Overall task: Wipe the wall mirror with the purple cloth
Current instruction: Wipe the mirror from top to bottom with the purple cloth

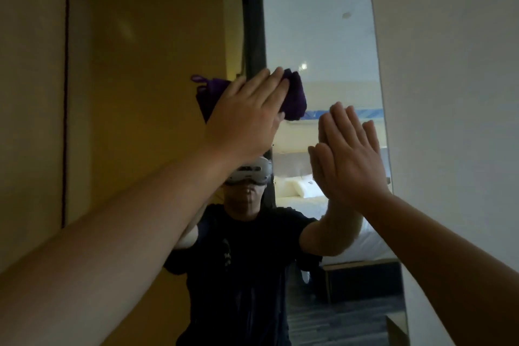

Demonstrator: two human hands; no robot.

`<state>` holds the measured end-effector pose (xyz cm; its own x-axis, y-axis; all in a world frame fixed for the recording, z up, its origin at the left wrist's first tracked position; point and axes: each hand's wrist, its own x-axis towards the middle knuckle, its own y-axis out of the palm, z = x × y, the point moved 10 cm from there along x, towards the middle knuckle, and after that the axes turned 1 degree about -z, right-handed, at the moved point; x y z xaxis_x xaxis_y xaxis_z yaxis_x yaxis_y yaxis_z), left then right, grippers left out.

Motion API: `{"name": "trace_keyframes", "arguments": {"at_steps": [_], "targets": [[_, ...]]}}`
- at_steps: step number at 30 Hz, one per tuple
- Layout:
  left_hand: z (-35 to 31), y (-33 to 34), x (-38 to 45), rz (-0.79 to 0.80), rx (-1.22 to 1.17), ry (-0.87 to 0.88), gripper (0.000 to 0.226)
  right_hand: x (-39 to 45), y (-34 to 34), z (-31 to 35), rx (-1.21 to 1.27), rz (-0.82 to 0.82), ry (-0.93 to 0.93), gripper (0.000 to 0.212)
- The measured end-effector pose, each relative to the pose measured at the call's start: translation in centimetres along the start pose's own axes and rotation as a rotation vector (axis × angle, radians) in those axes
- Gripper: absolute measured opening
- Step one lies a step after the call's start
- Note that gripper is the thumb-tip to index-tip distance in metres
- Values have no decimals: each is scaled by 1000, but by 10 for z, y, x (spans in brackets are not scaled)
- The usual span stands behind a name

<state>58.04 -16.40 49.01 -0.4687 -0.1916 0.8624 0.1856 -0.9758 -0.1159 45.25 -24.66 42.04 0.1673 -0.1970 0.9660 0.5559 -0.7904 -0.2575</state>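
Observation:
The tall wall mirror (323, 36) fills the middle of the view and reflects a person, a yellow door and a bedroom. My left hand (247, 112) presses the bunched purple cloth (295, 98) flat against the glass at about head height. The cloth sticks out to the right of my fingers, and its reflection shows to the left. My right hand (354, 154) lies flat on the glass near the mirror's right edge, fingers together and pointing up, holding nothing.
A white wall (449, 93) borders the mirror on the right. A tan wall panel (31, 93) stands on the left. In the reflection I see a bed with white pillows (297, 185) and a dark floor.

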Motion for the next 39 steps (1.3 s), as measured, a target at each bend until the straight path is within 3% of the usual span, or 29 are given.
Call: {"name": "trace_keyframes", "arguments": {"at_steps": [6,13,16,19,25,27,30,36,39], "targets": [[-65,19,-116,121,-15,107,54,-15,-42,6,227,-79,28,82],[-101,23,-166,83,-28,129,54,-45,2,-36,-34,11,12,68],[-101,22,-165,69,-52,182,52,-47,2,-35,-47,-31,15,63],[-85,12,-139,4,-125,161,48,-45,3,-36,-43,-38,12,61],[-4,-37,50,-220,-192,-206,43,-45,7,-37,-66,-31,-14,56],[11,-38,116,-186,-164,-238,43,-44,6,-36,-56,-41,-24,56],[2,-15,176,-58,-89,-153,42,-44,4,-36,-65,-58,-30,56],[-26,15,187,-36,65,-84,47,-47,0,-36,41,-104,-73,57],[-57,21,145,-23,12,-31,50,-50,-13,-56,204,-211,32,53]]}}
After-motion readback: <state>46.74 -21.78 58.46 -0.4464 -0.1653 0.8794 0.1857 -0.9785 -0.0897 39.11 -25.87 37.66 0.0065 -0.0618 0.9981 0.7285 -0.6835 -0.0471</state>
